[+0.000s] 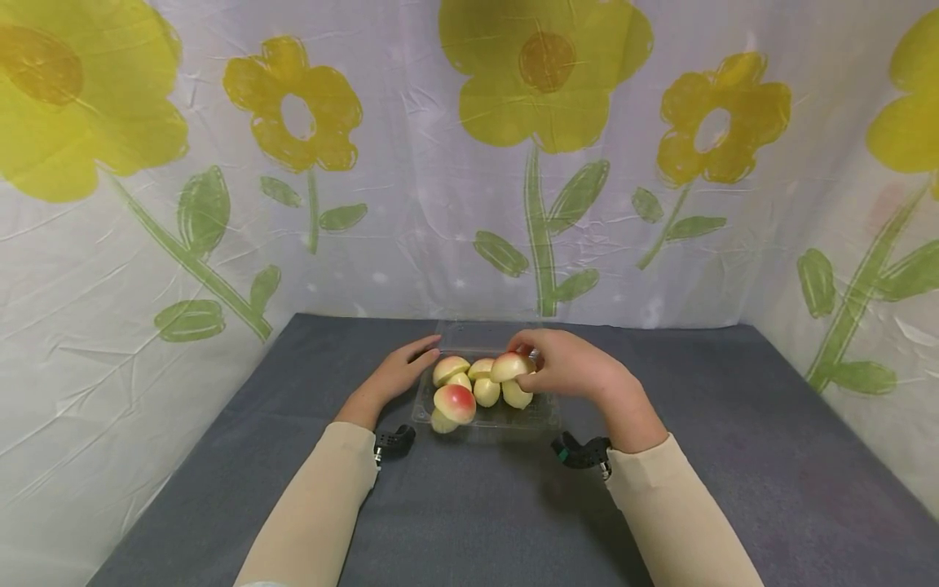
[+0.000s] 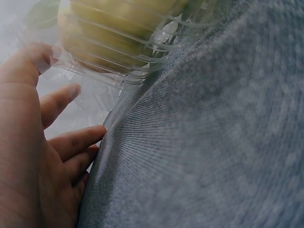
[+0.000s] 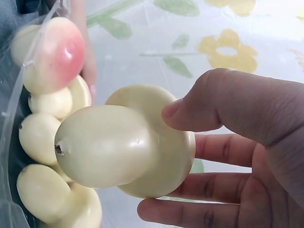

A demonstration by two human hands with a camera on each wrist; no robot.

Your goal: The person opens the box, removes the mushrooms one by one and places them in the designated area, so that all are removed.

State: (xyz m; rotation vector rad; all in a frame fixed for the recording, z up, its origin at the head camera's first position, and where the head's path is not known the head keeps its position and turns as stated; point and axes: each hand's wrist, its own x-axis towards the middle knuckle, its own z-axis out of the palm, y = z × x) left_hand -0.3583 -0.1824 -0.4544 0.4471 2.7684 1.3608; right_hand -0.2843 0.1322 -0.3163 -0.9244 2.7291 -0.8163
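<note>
Right hand (image 1: 568, 367) pinches mushroom toy (image 1: 511, 367) over clear tray (image 1: 513, 420) w/ more mushrooms; left hand (image 1: 396, 375) flat, steadying tray.

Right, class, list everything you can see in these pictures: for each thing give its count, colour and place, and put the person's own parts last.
Mushrooms: about eight, cream, some blushed pink-red; piled in the tray, one in the right hand's grip.
Tray: one, clear plastic, lid open behind it; on the table, between the hands.
Table: one, covered in grey cloth; fills the foreground.
Backdrop: one, white sheet with yellow flowers and green leaves; behind and beside the table.
Wrist cameras: two, black; one at each wrist.
Sleeves: two, beige; on both forearms.
Left hand: one; fingers straight against the tray's left side.
Right hand: one; thumb and fingers round a mushroom over the tray.
</note>
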